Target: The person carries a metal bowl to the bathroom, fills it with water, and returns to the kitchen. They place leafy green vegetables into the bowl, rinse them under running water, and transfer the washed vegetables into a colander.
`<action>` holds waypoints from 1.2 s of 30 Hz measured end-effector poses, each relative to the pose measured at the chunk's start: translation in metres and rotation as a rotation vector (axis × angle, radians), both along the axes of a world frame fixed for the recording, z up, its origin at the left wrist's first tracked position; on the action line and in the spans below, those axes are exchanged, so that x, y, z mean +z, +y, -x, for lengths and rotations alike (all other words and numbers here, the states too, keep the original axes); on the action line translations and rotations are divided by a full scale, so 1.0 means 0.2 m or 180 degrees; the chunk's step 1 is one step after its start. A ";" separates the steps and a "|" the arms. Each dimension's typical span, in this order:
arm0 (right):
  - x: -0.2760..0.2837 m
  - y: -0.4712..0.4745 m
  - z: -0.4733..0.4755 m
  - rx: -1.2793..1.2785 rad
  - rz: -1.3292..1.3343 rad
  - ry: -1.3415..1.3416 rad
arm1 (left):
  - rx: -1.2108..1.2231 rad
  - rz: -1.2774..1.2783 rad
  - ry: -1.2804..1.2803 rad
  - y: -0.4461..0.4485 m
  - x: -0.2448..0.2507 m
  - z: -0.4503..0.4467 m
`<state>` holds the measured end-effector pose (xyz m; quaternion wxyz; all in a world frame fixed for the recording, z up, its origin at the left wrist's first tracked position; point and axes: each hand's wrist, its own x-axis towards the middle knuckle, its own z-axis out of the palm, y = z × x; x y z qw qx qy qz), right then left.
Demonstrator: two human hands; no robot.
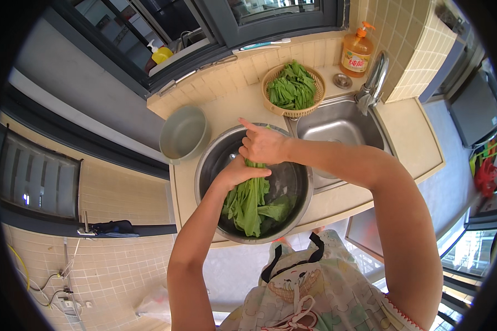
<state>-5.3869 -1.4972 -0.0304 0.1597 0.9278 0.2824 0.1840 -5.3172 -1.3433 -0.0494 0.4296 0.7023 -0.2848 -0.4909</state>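
A bunch of leafy greens [248, 202] lies over a large round metal basin [308, 198], its leaves hanging down into the basin. My left hand [241, 171] is wrapped around the stems from the left. Just above it, my right hand [263, 145] closes around the upper stems, with its index finger stretched out to the upper left. More loose leaves [279, 208] rest in the basin at the right of the bunch. Behind the basin, a tan plastic basket [269, 101] holds a heap of cut greens [293, 89].
A grey-green plastic basin [185, 134] stands at the left of the counter. To the right are a steel sink [339, 124], a faucet [375, 80], a round metal drain strainer [342, 81] and an orange pump bottle [356, 53]. Toothbrushes [265, 44] lie on the window ledge.
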 end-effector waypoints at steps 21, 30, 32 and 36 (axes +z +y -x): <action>-0.19 0.04 0.19 -0.2121 -0.2898 0.2665 | -0.0907 -0.0175 -0.4058 -0.09 -0.18 0.18; -0.21 -0.01 0.31 -0.2489 -0.5440 0.5794 | -0.1116 0.1403 -0.4497 0.03 -0.12 0.26; -0.21 -0.01 0.32 -0.1998 -0.6011 0.6416 | -0.0948 0.1663 -0.4480 0.08 -0.08 0.26; -0.18 -0.03 0.31 -0.0918 -0.6827 0.6386 | 0.0275 0.1597 -0.4076 0.18 0.01 0.25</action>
